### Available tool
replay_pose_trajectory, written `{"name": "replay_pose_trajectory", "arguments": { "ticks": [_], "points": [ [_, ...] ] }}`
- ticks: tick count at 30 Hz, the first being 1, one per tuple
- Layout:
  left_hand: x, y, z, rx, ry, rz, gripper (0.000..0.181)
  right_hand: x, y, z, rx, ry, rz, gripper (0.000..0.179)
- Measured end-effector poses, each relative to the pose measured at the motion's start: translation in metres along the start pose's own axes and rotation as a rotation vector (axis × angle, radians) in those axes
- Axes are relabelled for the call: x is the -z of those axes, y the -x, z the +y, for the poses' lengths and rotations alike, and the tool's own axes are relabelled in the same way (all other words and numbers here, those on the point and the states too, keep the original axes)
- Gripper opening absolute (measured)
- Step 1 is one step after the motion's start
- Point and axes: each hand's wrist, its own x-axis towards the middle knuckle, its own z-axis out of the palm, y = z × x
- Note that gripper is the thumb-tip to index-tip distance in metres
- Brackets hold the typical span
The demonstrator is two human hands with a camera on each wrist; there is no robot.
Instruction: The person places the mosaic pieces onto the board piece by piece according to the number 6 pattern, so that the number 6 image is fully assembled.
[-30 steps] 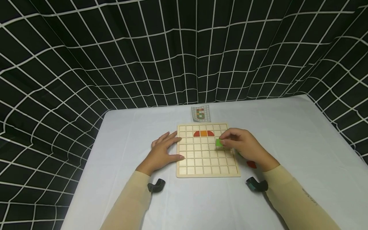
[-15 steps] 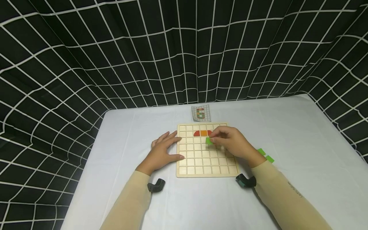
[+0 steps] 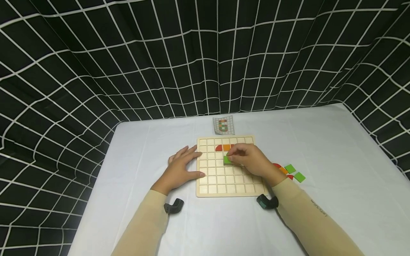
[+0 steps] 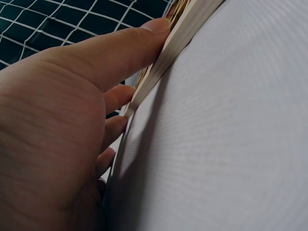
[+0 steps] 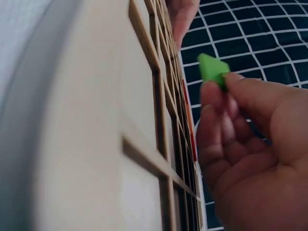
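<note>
A wooden grid board [image 3: 211, 180] lies flat on the white table. Near its top, a red quarter-round tile [image 3: 219, 148] and an orange square tile [image 3: 226, 147] sit in cells, with another red tile partly behind my right hand. My right hand [image 3: 251, 160] pinches a green square tile [image 3: 227, 160] between thumb and fingers over the board's middle; in the right wrist view the green tile [image 5: 212, 70] is held off the grid. At the board's left edge rests my left hand [image 3: 182, 170], fingers spread, thumb [image 4: 156, 26] on the rim.
Right of the board lie green tiles [image 3: 299, 177], an orange tile [image 3: 283, 170] and red tiles [image 3: 290, 176], partly behind the right arm. A small paper card [image 3: 223, 125] with a coloured pattern lies beyond the board. A black grid curtain [image 3: 205, 71] surrounds the table.
My right hand has moved left across the board with the green tile, from its right side to the middle. Loose tiles at the right have come into view. The left hand stays put.
</note>
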Motion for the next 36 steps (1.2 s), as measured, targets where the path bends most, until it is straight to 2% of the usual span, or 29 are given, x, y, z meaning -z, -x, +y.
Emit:
{"name": "replay_pose_trajectory", "arguments": {
  "ticks": [6,13,17,20,27,36],
  "points": [
    [0.0000,0.0007,0.0003,-0.002,0.011,-0.001,0.080,-0.0032,-0.0003,0.0058,-0.026,0.011,0.006,0.004],
    [-0.0004,0.0005,0.0008,-0.009,0.022,0.000,0.080,-0.0040,0.0008,0.0080,-0.024,0.073,0.009,0.009],
    [0.0001,0.0003,0.0010,-0.012,0.016,0.002,0.080,-0.0035,0.0012,0.0081,-0.012,0.098,0.006,0.006],
    [0.0009,0.0009,0.0010,-0.013,0.016,0.002,0.080,-0.0031,0.0013,0.0083,-0.005,0.102,0.000,0.003],
    [0.0015,0.0014,0.0000,-0.004,0.015,-0.006,0.079,-0.0029,0.0018,0.0099,0.013,0.117,-0.011,0.012],
    [0.0023,0.0008,0.0017,-0.006,0.014,-0.011,0.080,-0.0031,0.0036,0.0112,0.015,0.115,-0.007,0.012]
  ]
}}
